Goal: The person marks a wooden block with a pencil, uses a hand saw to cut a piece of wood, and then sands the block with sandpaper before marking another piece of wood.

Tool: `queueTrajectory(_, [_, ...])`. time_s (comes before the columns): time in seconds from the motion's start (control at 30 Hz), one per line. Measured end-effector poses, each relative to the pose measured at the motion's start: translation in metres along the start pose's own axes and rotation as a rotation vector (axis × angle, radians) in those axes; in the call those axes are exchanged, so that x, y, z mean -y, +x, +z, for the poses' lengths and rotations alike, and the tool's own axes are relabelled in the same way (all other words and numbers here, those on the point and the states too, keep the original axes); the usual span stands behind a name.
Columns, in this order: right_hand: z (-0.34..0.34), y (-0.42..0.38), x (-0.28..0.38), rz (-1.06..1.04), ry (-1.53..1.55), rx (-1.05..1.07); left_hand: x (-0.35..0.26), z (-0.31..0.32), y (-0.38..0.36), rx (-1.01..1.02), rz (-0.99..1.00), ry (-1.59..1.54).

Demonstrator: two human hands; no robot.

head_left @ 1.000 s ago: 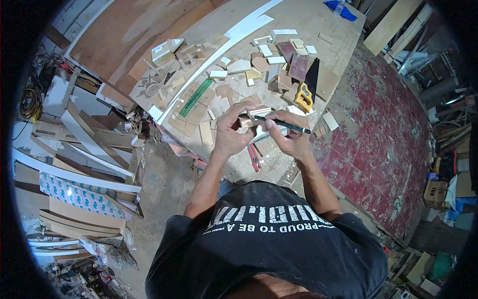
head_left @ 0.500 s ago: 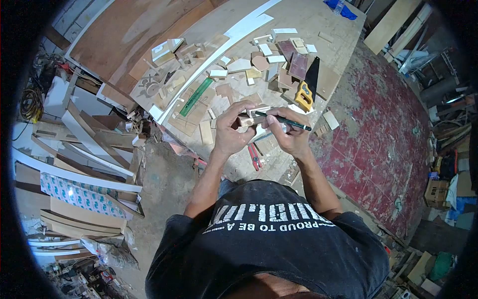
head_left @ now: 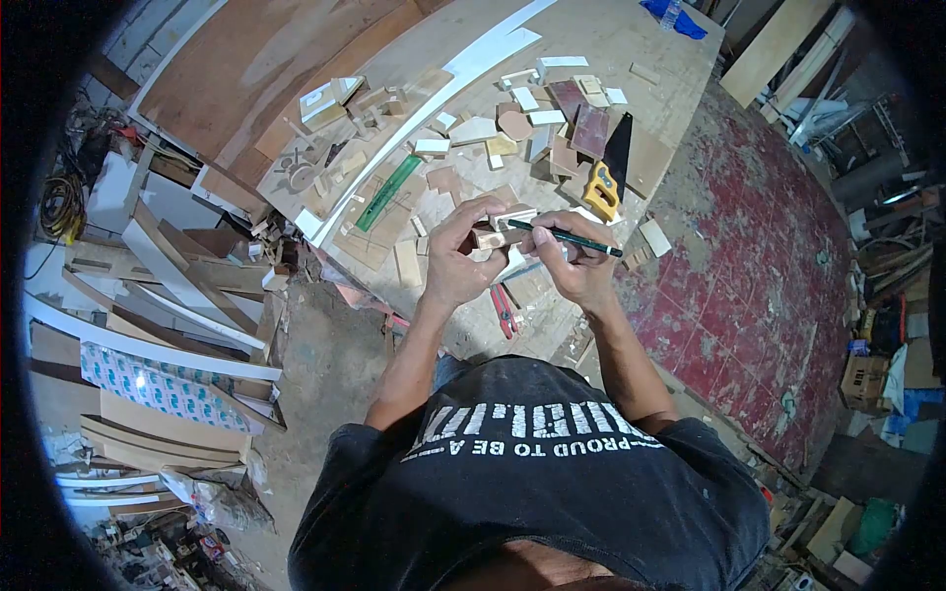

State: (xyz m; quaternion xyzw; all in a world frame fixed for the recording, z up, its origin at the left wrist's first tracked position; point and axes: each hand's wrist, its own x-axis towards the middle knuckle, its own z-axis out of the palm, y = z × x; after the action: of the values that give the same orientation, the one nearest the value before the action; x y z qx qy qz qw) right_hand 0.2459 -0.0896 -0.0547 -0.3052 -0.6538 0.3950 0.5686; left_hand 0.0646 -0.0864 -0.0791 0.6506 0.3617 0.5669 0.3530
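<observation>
Above the near edge of the workbench, my left hand (head_left: 461, 258) is closed round a small wooden block (head_left: 501, 237), pinched between thumb and fingers. My right hand (head_left: 574, 264) grips a dark green pencil (head_left: 572, 238), its tip pointing left at the block and its blunt end sticking out to the right. Both hands are close together, and fingers cover part of the block. Just below them on the bench lies a red-handled tool (head_left: 505, 310), possibly pliers.
A yellow-handled handsaw (head_left: 605, 182) lies to the right on the workbench (head_left: 631, 108). A green ruler (head_left: 388, 192) rests at the left, beside a long white curved strip (head_left: 439, 98). Several wood offcuts (head_left: 512, 125) are scattered beyond my hands. Curved boards (head_left: 148, 335) are stacked at the left.
The pencil has shifted slightly to the right and its blunt end dips a little lower, moving with my right hand. My left hand keeps the block in nearly the same place.
</observation>
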Motion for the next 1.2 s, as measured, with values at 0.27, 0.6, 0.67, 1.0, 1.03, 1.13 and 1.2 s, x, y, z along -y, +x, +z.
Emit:
queueTrajectory(0.27, [0.001,0.001,0.007,0.004,-0.065,-0.023,0.001,0.0,-0.001,-0.017,-0.003,-0.035])
queueTrajectory(0.6, [-0.002,-0.008,0.003,0.055,0.261,-0.11,0.001,-0.001,-0.005,-0.029,0.007,-0.066])
queueTrajectory(0.67, [-0.01,-0.002,0.002,0.002,0.297,-0.157,-0.002,-0.004,-0.006,-0.025,-0.018,-0.101])
queueTrajectory(1.0, [-0.009,-0.012,0.008,0.122,0.303,-0.127,-0.005,-0.008,-0.009,0.002,-0.054,-0.182])
queueTrajectory(1.03, [-0.009,-0.012,0.007,0.11,0.312,-0.119,-0.005,-0.009,-0.009,0.002,-0.055,-0.182])
queueTrajectory(1.13, [-0.014,-0.013,0.004,0.149,0.267,-0.074,-0.009,-0.014,-0.011,0.02,-0.1,-0.192])
queueTrajectory(1.2, [-0.014,-0.014,0.002,0.154,0.294,-0.062,-0.013,-0.018,-0.012,0.043,-0.165,-0.215])
